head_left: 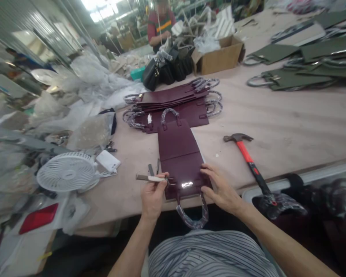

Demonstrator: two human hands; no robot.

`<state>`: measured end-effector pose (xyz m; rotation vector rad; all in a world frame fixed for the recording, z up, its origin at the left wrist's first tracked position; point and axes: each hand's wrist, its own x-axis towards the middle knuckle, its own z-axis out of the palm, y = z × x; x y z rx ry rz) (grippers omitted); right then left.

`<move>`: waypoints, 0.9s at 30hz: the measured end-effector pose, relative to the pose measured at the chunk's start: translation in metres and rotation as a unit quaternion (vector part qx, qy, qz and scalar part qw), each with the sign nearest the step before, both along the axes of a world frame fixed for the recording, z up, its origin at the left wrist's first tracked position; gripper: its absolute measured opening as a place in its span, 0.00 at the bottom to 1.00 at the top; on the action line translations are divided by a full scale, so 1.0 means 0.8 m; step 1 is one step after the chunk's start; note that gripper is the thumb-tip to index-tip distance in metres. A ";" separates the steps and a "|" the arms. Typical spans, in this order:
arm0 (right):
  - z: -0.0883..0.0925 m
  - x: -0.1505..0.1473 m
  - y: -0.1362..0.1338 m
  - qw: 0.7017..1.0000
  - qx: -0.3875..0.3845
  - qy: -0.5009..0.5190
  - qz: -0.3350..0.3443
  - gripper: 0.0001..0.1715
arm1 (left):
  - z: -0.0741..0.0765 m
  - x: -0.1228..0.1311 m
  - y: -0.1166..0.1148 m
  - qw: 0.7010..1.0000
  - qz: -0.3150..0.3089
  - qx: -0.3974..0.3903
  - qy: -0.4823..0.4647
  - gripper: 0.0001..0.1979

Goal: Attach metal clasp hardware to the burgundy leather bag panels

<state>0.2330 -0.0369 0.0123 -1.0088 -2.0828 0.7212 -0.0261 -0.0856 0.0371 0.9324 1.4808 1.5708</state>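
Workshop floor, long pale work table (288, 127) under overhead lights, with a co-worker (161, 29) standing beyond its far side. We log one burgundy leather bag panel (178, 154) lying flat directly ahead of the person, its long axis running away from the body with a slight tilt. One wrapped handle (192, 215) hangs over the near table edge; the other wrapped handle (169, 115) points toward a stack of burgundy panels (173, 102). Left hand (152, 196) is clenched in a pinch on a slim white-gripped tool (151, 178), just beside the panel's near corner. Right hand (220, 186) lies open, fingers spread, pressing on the panel's near right side. We judge the step to be hand work on the fittings around a bright metal plate (187, 185); the next move calls for the panel held steady. A red-handled hammer (245, 152) lies to the right.
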 end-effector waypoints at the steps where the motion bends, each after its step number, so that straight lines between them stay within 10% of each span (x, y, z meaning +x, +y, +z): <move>1: -0.003 0.008 -0.002 1.000 0.001 0.010 -0.022 0.25 | 0.003 0.008 0.004 1.000 -0.021 0.006 0.015 0.13; 8: -0.023 0.023 -0.018 0.998 0.045 0.027 -0.033 0.09 | -0.001 0.065 0.021 0.991 -0.097 0.070 0.064 0.08; 27: -0.025 0.028 -0.015 0.998 0.059 0.029 0.025 0.18 | -0.003 0.078 0.023 0.965 -0.185 0.081 0.168 0.06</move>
